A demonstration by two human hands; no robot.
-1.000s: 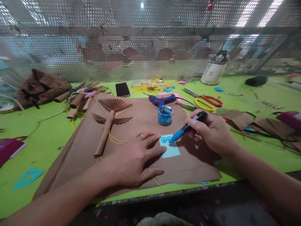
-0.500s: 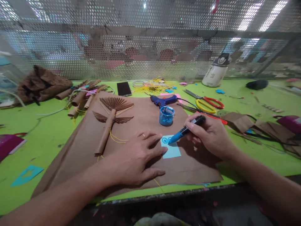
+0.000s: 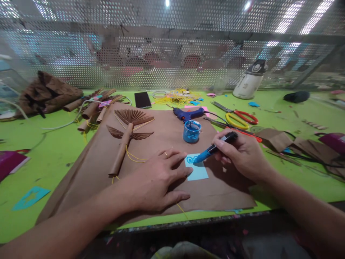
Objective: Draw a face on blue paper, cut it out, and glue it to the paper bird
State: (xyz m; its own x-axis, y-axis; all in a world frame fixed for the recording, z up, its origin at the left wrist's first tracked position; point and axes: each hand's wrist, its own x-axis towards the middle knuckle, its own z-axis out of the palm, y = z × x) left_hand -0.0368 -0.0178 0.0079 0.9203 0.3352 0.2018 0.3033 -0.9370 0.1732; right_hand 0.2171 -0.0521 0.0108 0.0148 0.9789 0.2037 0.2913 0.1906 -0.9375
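My right hand (image 3: 237, 153) gripped the marker (image 3: 215, 147); my left (image 3: 161, 180), loosely spread and gripping nothing, steadied the blue paper (image 3: 198, 172)!

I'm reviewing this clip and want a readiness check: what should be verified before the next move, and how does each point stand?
1. Marker gripped in the right hand, tip at the blue note: ok.
2. Left hand fingers at the note's left edge: ok.
3. Both drawn rings in full view: not ok, the marker partly covers the right one.
4. Paint jar upright: ok.
5. Jar lidded: not ok, its top is open.
6. Glue gun cool: cannot tell.
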